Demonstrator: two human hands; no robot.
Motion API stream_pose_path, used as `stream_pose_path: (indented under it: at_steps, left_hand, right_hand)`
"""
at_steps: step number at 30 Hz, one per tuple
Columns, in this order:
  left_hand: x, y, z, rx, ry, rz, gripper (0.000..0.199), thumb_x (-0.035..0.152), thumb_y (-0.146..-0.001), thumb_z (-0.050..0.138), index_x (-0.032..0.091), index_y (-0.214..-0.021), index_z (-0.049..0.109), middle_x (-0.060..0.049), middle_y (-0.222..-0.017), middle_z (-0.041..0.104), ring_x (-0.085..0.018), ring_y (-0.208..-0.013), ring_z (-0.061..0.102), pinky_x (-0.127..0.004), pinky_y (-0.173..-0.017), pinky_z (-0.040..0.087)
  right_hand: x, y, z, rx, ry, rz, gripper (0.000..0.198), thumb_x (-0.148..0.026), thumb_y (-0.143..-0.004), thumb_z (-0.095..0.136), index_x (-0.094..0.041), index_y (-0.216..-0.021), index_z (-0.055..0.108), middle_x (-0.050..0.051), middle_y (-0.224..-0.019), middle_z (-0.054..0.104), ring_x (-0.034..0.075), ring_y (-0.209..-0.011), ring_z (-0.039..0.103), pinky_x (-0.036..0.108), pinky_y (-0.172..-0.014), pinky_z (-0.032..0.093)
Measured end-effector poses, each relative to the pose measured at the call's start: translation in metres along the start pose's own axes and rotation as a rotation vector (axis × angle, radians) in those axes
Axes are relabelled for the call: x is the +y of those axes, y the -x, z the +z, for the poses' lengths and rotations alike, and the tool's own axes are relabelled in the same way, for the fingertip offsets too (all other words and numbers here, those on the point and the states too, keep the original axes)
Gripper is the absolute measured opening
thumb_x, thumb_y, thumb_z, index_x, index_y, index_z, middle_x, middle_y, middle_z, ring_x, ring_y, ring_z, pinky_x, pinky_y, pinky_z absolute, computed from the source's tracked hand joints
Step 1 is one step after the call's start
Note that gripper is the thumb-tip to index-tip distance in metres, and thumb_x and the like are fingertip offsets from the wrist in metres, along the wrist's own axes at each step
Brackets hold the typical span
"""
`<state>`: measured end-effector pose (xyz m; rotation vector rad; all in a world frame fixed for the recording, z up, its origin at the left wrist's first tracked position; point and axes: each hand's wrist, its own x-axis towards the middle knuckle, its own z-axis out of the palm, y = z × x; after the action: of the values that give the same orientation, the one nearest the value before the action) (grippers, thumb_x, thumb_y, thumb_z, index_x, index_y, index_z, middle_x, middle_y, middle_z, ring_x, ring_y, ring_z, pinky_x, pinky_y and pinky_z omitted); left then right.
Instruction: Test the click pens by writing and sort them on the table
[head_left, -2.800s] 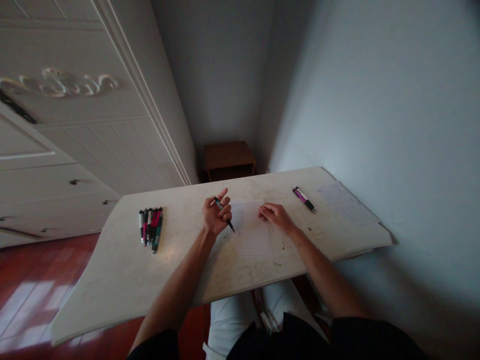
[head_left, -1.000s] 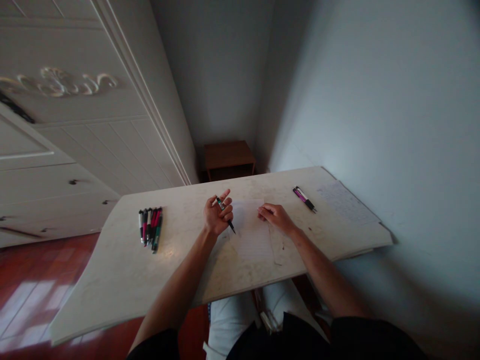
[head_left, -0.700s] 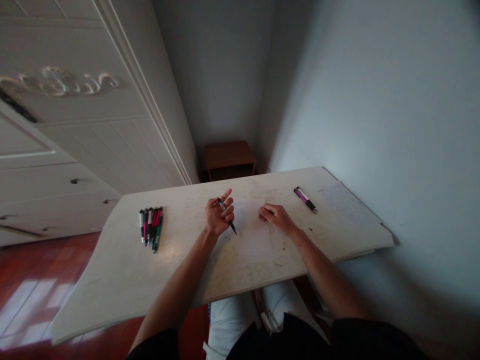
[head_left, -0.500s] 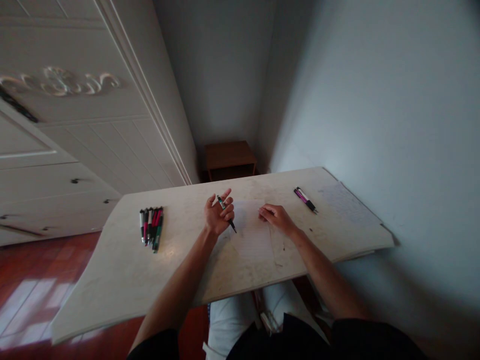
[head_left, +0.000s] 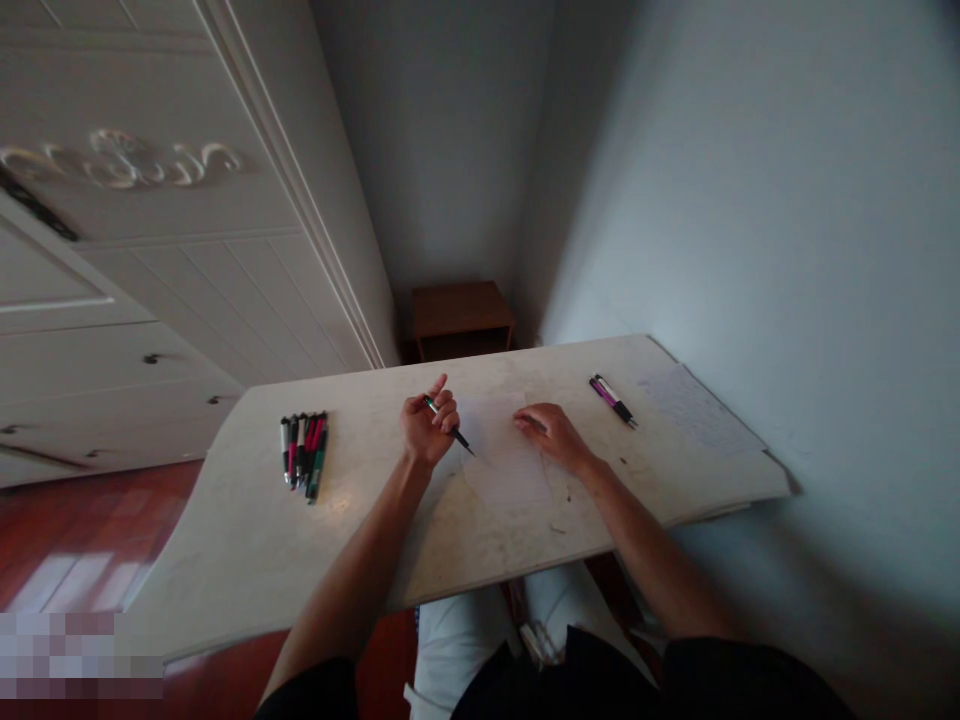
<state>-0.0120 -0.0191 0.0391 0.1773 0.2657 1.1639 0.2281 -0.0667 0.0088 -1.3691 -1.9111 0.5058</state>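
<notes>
My left hand point(head_left: 429, 428), palm turned up, has its fingers curled around a pen point(head_left: 463, 441) with a green and silver upper part and a black grip. The pen's tip points down to the right, over the left part of a lined sheet of paper point(head_left: 511, 470). At the sheet's right side lies my right hand point(head_left: 553, 434), fingers loosely bent and slightly apart, reaching over the paper with nothing visible in them. Whether its fingertips press on the sheet, I cannot tell.
On the white table point(head_left: 225, 560), a row of several pens point(head_left: 304, 452) lies to the left. Two pens point(head_left: 613, 402) lie right of my right hand, near a sheet covered in writing point(head_left: 701, 410). A white cabinet point(head_left: 225, 290) and a small brown stand point(head_left: 463, 310) are beyond.
My left hand has drawn slightly left and its fingers have closed more around the pen. The right hand's fingers have loosened and straightened a little.
</notes>
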Motion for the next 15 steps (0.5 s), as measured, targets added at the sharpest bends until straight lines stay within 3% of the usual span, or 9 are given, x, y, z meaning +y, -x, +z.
stream_pose_path:
  at_steps: [6, 10, 15]
  left_hand:
    - [-0.003, 0.0, 0.003, -0.01, -0.001, 0.039, 0.03, 0.028, -0.089, 0.042, 0.01, -0.101, 0.062, -0.001, -0.068, 0.047, -0.008, -0.052, 0.041, -0.021, -0.052, 0.037]
    - [-0.005, -0.004, 0.003, 0.002, -0.082, 0.054, 0.028, 0.016, -0.083, 0.046, 0.012, -0.103, 0.064, -0.003, -0.073, 0.052, -0.009, -0.057, 0.048, -0.023, -0.056, 0.039]
    - [-0.011, -0.005, 0.005, 0.013, -0.183, -0.039, 0.033, 0.003, -0.079, 0.05, 0.012, -0.108, 0.061, -0.008, -0.088, 0.063, -0.013, -0.076, 0.062, -0.025, -0.065, 0.048]
  right_hand:
    - [0.003, -0.002, -0.001, 0.006, 0.037, -0.005, 0.024, -0.035, -0.089, 0.054, -0.019, -0.083, 0.072, 0.008, -0.083, 0.073, 0.023, -0.083, 0.063, 0.039, -0.089, 0.042]
    - [0.003, -0.002, -0.004, 0.039, 0.03, 0.034, 0.025, -0.038, -0.087, 0.056, -0.02, -0.077, 0.07, 0.007, -0.078, 0.071, 0.022, -0.079, 0.061, 0.038, -0.089, 0.042]
    - [-0.008, 0.001, -0.009, 0.109, -0.123, 0.066, 0.032, -0.047, -0.088, 0.054, -0.019, -0.079, 0.067, 0.008, -0.08, 0.068, 0.021, -0.079, 0.06, 0.033, -0.079, 0.046]
